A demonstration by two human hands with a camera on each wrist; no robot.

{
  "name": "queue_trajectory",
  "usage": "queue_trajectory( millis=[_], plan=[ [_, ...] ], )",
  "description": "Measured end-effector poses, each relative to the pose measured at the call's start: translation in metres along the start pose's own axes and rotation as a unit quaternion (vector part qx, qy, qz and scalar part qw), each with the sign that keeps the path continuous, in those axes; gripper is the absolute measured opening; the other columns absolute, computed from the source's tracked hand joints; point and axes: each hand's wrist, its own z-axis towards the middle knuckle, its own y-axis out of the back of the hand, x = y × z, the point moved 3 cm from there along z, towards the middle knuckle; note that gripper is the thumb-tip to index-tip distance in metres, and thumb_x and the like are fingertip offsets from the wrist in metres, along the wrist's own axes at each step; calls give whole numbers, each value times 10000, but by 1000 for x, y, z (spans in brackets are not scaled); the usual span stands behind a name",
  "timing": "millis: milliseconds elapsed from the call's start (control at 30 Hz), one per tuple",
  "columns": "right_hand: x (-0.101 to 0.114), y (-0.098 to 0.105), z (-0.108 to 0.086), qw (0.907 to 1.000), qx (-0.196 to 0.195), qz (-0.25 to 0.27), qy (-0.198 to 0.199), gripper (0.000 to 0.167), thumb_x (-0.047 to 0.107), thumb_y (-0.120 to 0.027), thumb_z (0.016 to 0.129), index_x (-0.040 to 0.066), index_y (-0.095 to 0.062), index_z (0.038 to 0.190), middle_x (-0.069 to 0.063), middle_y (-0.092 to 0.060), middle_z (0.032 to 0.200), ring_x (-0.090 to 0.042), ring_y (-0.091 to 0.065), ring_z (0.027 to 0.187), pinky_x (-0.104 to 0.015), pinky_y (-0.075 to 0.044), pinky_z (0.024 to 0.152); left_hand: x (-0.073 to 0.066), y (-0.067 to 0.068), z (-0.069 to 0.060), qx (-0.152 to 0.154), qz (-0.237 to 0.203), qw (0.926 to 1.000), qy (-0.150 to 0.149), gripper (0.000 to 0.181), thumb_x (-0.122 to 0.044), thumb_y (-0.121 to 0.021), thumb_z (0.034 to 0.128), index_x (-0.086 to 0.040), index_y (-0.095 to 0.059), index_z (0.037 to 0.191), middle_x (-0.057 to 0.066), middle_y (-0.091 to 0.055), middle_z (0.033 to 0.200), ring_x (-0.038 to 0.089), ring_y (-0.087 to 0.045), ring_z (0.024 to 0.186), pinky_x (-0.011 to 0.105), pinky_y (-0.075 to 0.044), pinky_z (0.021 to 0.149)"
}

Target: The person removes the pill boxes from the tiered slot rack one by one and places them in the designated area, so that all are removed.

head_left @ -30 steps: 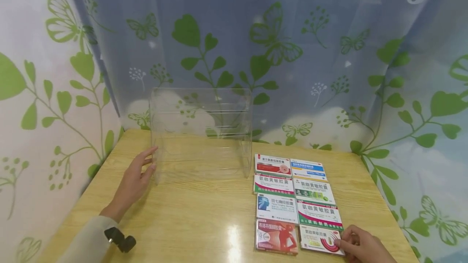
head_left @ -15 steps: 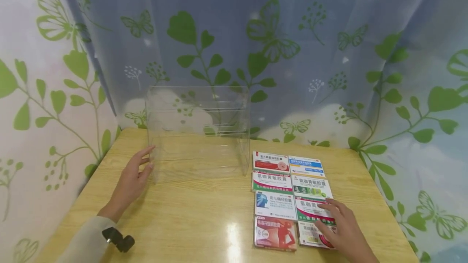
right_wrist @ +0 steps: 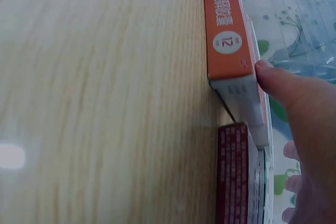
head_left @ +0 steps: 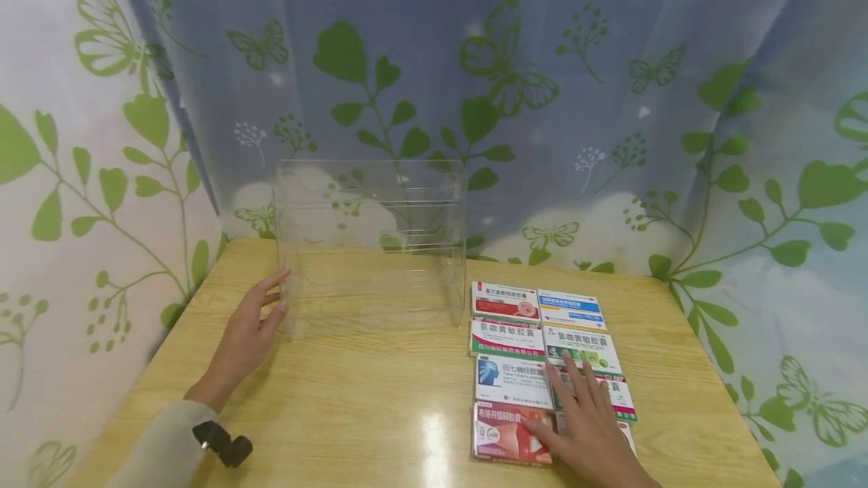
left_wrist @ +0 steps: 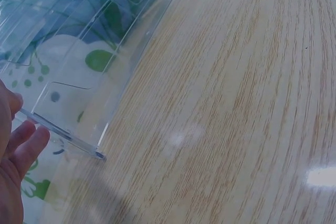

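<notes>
In the head view a clear plastic tiered rack (head_left: 369, 247) stands at the back of the wooden table. My left hand (head_left: 247, 337) lies at its left side panel, fingertips touching or very near that panel; the left wrist view shows several fingertips (left_wrist: 34, 142) along the panel's edge. My right hand (head_left: 590, 420) lies spread over the lower right of several medicine boxes. Its thumb touches the red box (head_left: 498, 431), also visible edge-on (right_wrist: 226, 35) in the right wrist view. Fingers cover parts of the green-and-magenta box (head_left: 621, 401) and the box below it.
Two columns of boxes lie flat side by side right of the rack, including a red-and-white box (head_left: 505, 300), a blue-and-white box (head_left: 573, 307) and a white-blue box (head_left: 515, 379). Patterned fabric (head_left: 420, 59) surrounds the table (head_left: 339, 413) at the back and sides.
My right hand has left the bottom right box's corner and moved up and left, spreading across the lower boxes. The left hand stays beside the rack. The boxes keep their places.
</notes>
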Motion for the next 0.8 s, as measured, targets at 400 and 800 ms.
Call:
queue_trajectory(
  millis=[400,800],
  plan=[
    [2,6,-4,9997,-20,251,61,998,751,-675,941,184,-380,1708,-199,-170,1819,-577,-87,1644,-848,-102,1276,-1,0,0,17,28,10000,28,580,-47,-560,1131,-146,-396,1678,280,-446,1643,553,-613,1315,728,-622,912],
    [-8,2,-11,9993,-6,369,-70,908,681,-661,997,161,-401,1695,-197,-125,1826,-568,-58,1653,-875,-64,1255,5,-3,1,36,90,10000,7,598,-46,-544,1136,-165,-368,1695,285,-439,1643,550,-604,1325,731,-618,920]
  ],
)
